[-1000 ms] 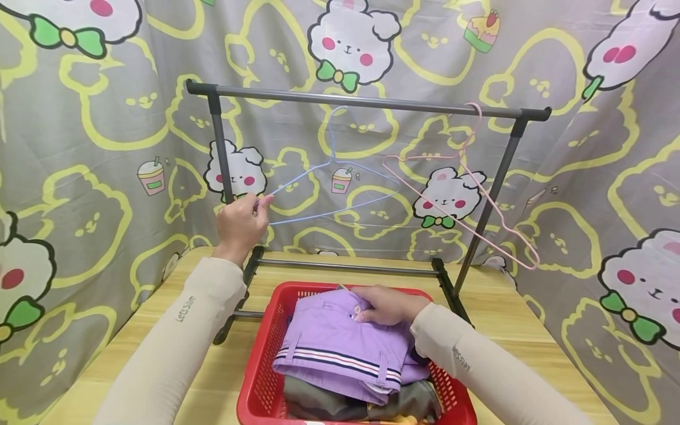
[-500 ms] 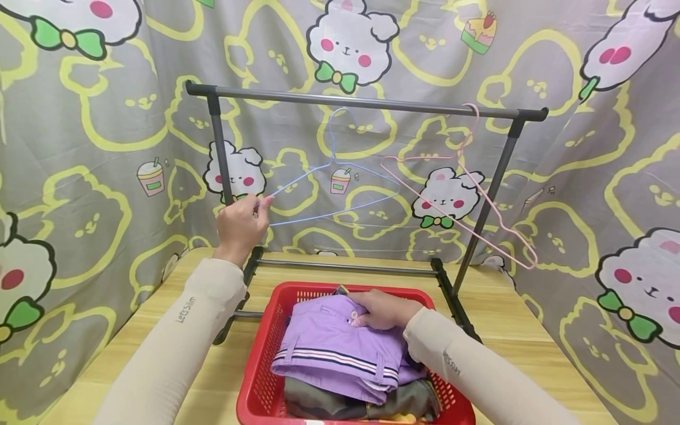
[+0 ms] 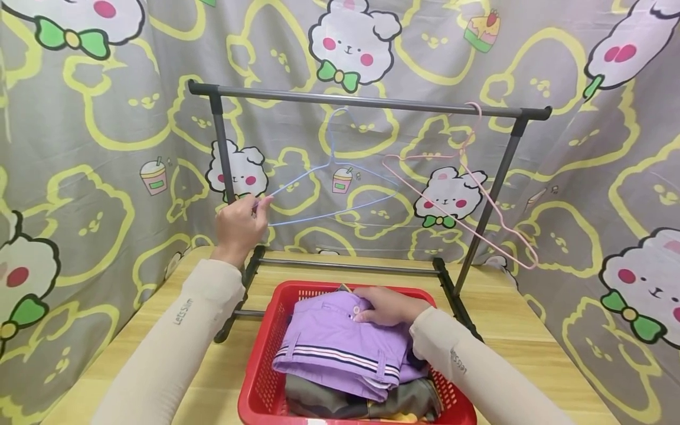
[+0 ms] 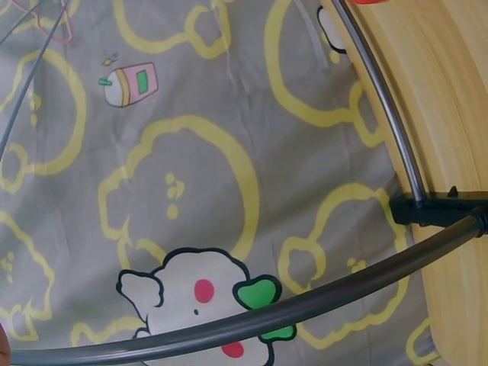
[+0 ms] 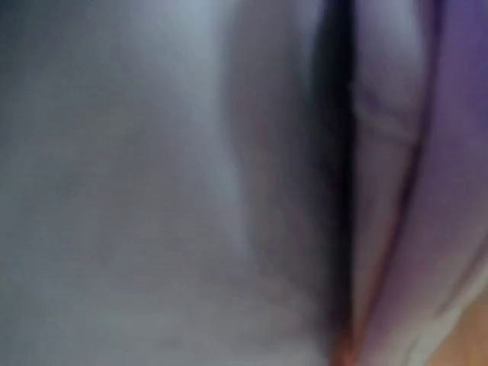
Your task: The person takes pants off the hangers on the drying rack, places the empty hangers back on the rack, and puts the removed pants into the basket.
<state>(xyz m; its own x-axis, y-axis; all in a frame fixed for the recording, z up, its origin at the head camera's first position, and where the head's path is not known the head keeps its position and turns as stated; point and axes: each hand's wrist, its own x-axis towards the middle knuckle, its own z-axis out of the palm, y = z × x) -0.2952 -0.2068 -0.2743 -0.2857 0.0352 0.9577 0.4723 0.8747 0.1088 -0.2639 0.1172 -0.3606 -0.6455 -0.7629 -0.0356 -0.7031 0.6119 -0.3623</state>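
My left hand [image 3: 241, 221] grips one lower corner of a thin blue clothes hanger [image 3: 332, 154]. The hanger's hook shows just under the rack's top bar. Trousers in purple [image 3: 340, 327], folded, with a button and a striped waistband, lie on top in a red basket [image 3: 260, 354]. My right hand [image 3: 392, 304] pinches them near the button, thumb in front, the other fingers partly hidden. In the right wrist view purple cloth [image 5: 465, 137] is very close and blurred. A sliver of the left hand [image 4: 4, 351] shows at the edge of the left wrist view.
A dark metal clothes rack [image 3: 366, 103] stands on the wooden table [image 3: 127, 354]. From its right end hangs a pink hanger [image 3: 461, 154]. More clothes in dark green [image 3: 324, 400] lie under the trousers. A patterned curtain [image 3: 175, 35] closes off the back and sides.
The right hand has shifted slightly right since half a second ago, still on the trousers. The left hand and the blue hanger have stayed in nearly the same place.
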